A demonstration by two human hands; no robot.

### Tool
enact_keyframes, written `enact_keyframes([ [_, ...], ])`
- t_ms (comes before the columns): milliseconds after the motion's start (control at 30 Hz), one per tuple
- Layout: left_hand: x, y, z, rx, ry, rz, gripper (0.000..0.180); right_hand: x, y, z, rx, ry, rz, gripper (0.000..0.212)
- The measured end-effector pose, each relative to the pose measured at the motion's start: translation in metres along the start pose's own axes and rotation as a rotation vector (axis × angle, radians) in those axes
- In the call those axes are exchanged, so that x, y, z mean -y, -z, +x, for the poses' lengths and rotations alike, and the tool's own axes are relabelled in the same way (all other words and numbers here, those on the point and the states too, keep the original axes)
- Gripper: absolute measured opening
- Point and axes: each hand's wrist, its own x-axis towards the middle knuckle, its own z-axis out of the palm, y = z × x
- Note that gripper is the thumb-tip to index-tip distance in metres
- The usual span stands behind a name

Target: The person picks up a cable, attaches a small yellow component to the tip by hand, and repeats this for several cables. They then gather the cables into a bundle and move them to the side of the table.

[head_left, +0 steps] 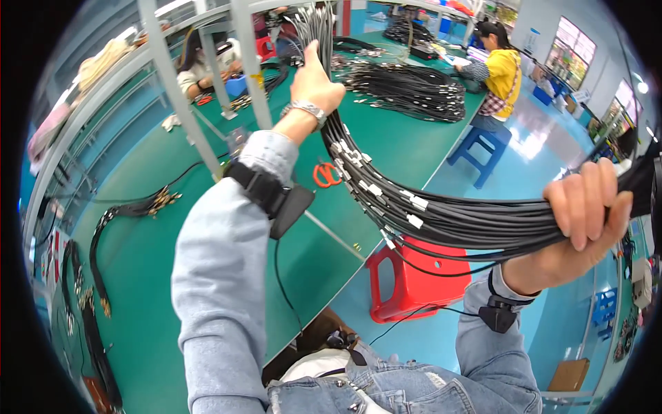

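Note:
A thick bundle of black cables sags in a curve between my two hands, above the green table and its edge. My left hand is closed round the bundle near its far end, where white-tipped cable ends fan upward. Out to the right, my right hand has its fingers wrapped round the bundle's other part. White tags are scattered along the middle stretch. One or two cables hang below the rest. Beyond my right hand the bundle runs on towards the picture's rim.
Orange-handled scissors lie on the table below the bundle. A big cable pile lies farther back, and more cables lie at left. Grey metal posts rise from the table. A red stool stands below; a person in yellow works beyond.

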Motion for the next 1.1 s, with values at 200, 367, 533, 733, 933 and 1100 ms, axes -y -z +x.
enact_keyframes([
  [200,0.012,0.185,-0.085,-0.151,-0.170,0.292,0.074,-0.022,-0.045,-0.018,0.222,-0.106,0.363,0.020],
  [367,0.042,0.325,-0.205,-0.153,0.028,0.555,0.071,-0.087,-0.097,-0.040,0.345,-0.436,0.621,0.021],
  [533,0.077,0.431,-0.336,-0.137,0.427,0.745,0.077,-0.153,-0.170,-0.097,0.236,-0.815,0.503,0.020],
  [733,0.150,0.474,-0.431,-0.056,0.677,1.021,0.080,-0.245,-0.215,-0.170,0.272,-1.193,0.546,0.015],
  [933,0.235,0.489,-0.469,-0.003,0.756,1.045,0.081,-0.344,-0.221,-0.208,0.173,-1.483,0.443,0.014],
  [1100,0.274,0.482,-0.476,0.011,0.884,1.052,0.081,-0.416,-0.185,-0.243,0.001,-1.745,0.398,0.018],
])
